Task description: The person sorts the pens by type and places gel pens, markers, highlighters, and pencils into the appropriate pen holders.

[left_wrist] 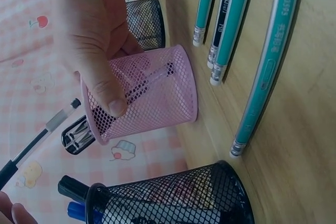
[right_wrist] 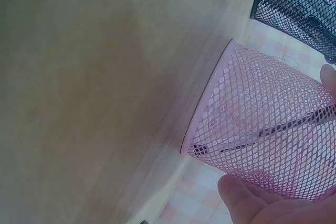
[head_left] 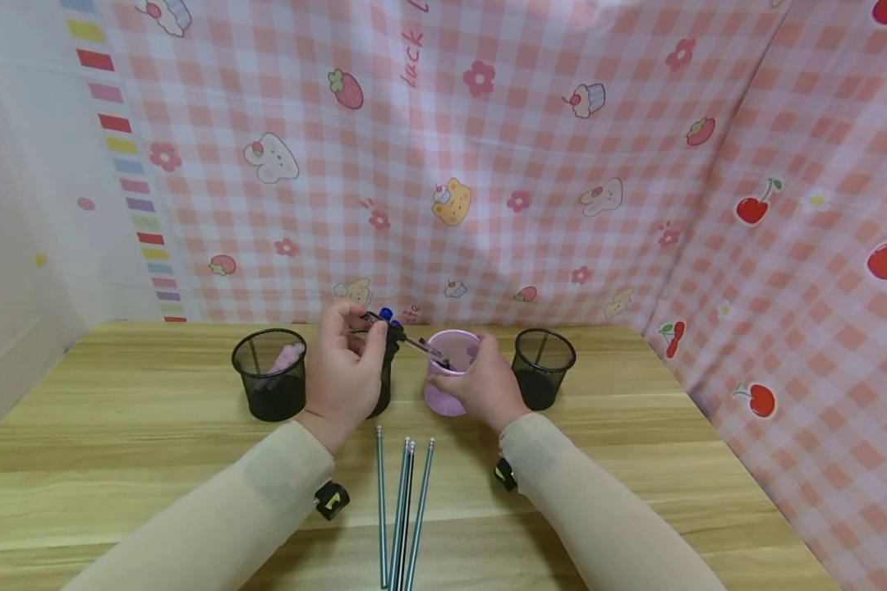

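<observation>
My left hand (head_left: 343, 373) pinches a pen (left_wrist: 38, 141) with a clear barrel and black end, slanting towards the rim of the pink mesh pen holder (head_left: 446, 404). Around that holder's side and rim my right hand (head_left: 484, 384) keeps a grip, its thumb across the mesh in the left wrist view. Inside stands another dark pen (right_wrist: 283, 128), and a black clip-like end (left_wrist: 77, 136) sticks out of the top. Partly hidden behind my left hand is a black mesh holder (left_wrist: 178, 195) with black and blue markers (left_wrist: 73, 188).
Several green pencils (head_left: 382, 509) lie on the wooden table (head_left: 636, 492) between my forearms, one darker among them. A black mesh holder (head_left: 273, 398) with a pink fluffy item (head_left: 288, 356) stands left. Another black mesh holder (head_left: 540, 390) stands right. Patterned cloth (head_left: 414, 148) hangs behind.
</observation>
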Demonstrator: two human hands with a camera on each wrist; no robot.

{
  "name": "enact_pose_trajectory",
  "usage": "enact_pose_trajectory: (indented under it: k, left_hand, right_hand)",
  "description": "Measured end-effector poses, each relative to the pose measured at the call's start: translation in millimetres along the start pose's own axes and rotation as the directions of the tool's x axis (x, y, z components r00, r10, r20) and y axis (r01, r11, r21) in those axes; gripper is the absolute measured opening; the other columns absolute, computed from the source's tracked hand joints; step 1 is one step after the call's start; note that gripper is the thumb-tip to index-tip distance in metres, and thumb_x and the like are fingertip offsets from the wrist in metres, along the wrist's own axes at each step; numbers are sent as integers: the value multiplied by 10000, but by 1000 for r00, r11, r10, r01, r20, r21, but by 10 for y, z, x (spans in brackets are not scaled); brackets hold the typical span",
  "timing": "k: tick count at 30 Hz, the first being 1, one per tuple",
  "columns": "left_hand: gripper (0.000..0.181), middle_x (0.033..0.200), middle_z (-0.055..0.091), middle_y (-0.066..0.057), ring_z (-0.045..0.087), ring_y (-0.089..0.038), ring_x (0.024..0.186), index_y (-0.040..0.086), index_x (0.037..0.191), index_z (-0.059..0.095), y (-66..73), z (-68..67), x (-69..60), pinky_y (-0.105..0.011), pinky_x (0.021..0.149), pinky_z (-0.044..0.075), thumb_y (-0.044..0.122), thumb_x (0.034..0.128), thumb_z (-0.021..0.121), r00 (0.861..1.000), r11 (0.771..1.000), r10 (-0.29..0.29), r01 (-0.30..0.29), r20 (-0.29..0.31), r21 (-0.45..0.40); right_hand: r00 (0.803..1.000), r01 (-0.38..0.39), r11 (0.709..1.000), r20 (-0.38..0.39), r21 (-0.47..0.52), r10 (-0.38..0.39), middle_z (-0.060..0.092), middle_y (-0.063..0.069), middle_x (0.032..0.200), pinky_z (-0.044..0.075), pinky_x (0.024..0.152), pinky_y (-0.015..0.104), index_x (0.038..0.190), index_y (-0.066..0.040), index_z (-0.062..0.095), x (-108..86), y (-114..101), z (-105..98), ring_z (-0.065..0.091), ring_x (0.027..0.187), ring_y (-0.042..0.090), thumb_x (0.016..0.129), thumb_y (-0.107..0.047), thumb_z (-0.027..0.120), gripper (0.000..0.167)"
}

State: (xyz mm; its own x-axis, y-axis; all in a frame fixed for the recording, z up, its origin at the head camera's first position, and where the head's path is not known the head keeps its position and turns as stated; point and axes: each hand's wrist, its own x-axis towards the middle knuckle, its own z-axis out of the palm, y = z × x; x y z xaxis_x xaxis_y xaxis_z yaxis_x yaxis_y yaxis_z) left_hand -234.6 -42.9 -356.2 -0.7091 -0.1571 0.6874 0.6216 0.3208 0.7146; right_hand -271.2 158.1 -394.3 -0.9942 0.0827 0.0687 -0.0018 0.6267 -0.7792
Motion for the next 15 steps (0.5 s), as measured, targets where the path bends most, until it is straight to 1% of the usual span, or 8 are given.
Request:
enact_pose_trajectory:
  k: [2, 5, 10, 15]
  left_hand:
    - [186, 969, 711, -124, 583, -142, 668, 23, 1158, 542, -3, 5, -5, -178, 595, 470, 72, 1028, 665, 1000, 1000, 14, -14, -1, 2]
    - [189, 979, 709, -122, 571, -142, 661, 29, 1161, 545, 2, 11, -15, -182, 590, 461, 74, 1025, 668, 1000, 1000, 16, -16, -4, 9]
    - [208, 1016, 704, -128, 563, -138, 684, 40, 1191, 549, 7, 34, -35, -188, 615, 460, 78, 1024, 666, 1000, 1000, -19, 19, -3, 24]
    - [215, 1015, 717, -131, 576, -162, 696, 39, 1203, 556, -15, 61, -45, -191, 626, 461, 87, 1026, 667, 999, 998, -40, 40, 1, 47]
  right_hand:
    - [1000, -4, 1000, 1, -1, 4, 561, 197, 1486, 474, 1155, 501, 1554, -26, 333, -2, -5, -1, 576, 1357, 368, 771, -360, 950, 1051]
    - [1000, -7, 1000, 2, 0, 7, 557, 199, 1493, 470, 1158, 505, 1557, -25, 331, -12, -16, -6, 574, 1361, 373, 770, -355, 950, 1054]
    - [1000, -3, 1000, 3, 5, 3, 552, 205, 1503, 468, 1160, 510, 1556, -18, 329, -20, -20, -10, 568, 1372, 376, 775, -351, 947, 1050]
    - [1000, 1, 1000, -2, 3, -1, 556, 209, 1495, 474, 1155, 510, 1555, -19, 333, -26, -24, -12, 574, 1364, 376, 772, -351, 949, 1050]
